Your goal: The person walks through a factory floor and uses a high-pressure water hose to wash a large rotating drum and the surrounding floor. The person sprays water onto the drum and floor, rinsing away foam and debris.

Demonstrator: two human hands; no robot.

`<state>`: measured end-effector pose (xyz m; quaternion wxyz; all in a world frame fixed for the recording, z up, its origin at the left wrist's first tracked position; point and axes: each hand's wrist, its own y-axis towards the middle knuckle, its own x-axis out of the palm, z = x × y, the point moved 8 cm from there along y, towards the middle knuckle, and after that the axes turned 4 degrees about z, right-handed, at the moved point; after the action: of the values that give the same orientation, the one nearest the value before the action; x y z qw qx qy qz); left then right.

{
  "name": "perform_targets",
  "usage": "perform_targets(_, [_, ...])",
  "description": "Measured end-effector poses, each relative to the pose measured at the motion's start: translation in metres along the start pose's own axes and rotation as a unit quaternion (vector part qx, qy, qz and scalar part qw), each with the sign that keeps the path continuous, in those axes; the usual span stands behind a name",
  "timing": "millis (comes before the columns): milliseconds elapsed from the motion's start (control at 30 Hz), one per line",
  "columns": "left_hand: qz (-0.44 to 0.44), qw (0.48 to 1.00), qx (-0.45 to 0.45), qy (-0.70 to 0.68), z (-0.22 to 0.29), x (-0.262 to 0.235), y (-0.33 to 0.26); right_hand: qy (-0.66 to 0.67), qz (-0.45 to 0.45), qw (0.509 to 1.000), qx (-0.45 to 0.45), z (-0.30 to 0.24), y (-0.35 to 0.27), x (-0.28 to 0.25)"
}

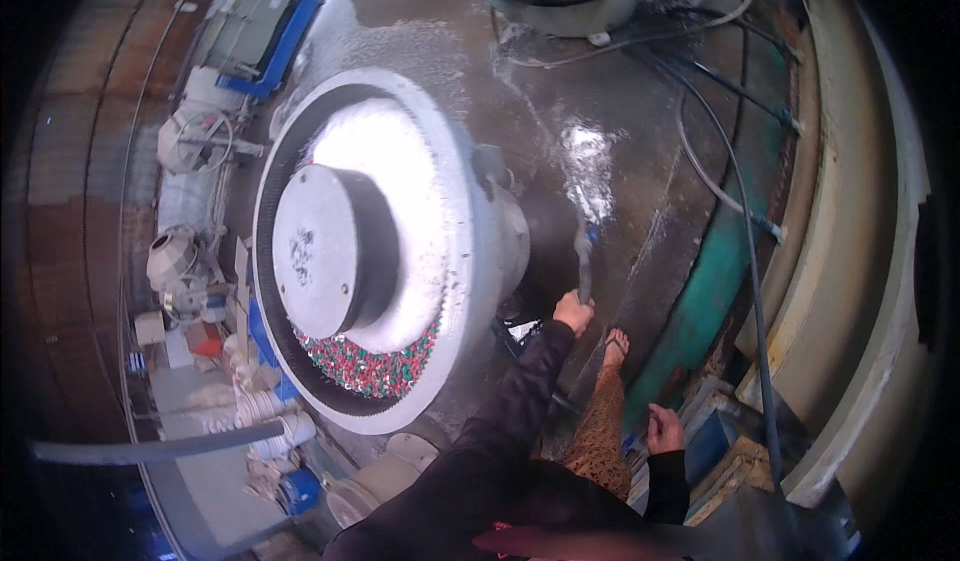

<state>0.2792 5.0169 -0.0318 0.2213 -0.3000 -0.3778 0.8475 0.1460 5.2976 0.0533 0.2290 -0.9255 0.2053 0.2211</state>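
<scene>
My left hand [573,313] is closed round a grey hose-like tube [584,266], pointing away from me over the wet floor. Bright white water or glare lies on the floor beyond its far end. Left of that hand stands a large round grey bowl machine [462,291] with a drum-shaped centre [318,251]. White foam [415,201] fills much of its bowl, and small red and green pieces [375,366] show at the near side. My right hand [664,429] hangs beside my leg, fingers loosely bent and apart, holding nothing visible.
Hoses [735,161] and a green strip [690,316] run along the right wall. Another round machine [560,1] stands at the far end. Along the left are barrel-like machines [190,139], a blue-framed box [265,31] and white buckets [262,411]. My sandalled foot [615,346] is on the wet floor.
</scene>
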Motion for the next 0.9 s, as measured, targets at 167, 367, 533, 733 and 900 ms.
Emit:
perform_targets(167, [0.224, 0.953, 0.123, 0.163, -0.019, -0.061, -0.066, -0.067, -0.016, 0.994, -0.087, -0.023, 0.02, 0.003])
perform_targets(367, [0.126, 0.961, 0.067, 0.237, -0.112, -0.073, -0.125, -0.089, -0.014, 0.984, -0.152, -0.068, 0.024, 0.034])
perform_targets(533, [0.108, 0.97, 0.019, 0.216, -0.239, -0.091, -0.203, -0.085, -0.052, 0.96, -0.261, -0.114, -0.023, 0.106])
perform_targets(733, [0.189, 0.962, -0.113, 0.163, -0.448, -0.192, -0.301, -0.118, -0.177, 0.908, -0.362, -0.171, -0.139, 0.244])
perform_targets(900, [0.367, 0.923, -0.113, 0.012, -0.575, -0.288, -0.417, -0.167, -0.333, 0.822, -0.431, -0.24, -0.299, 0.364])
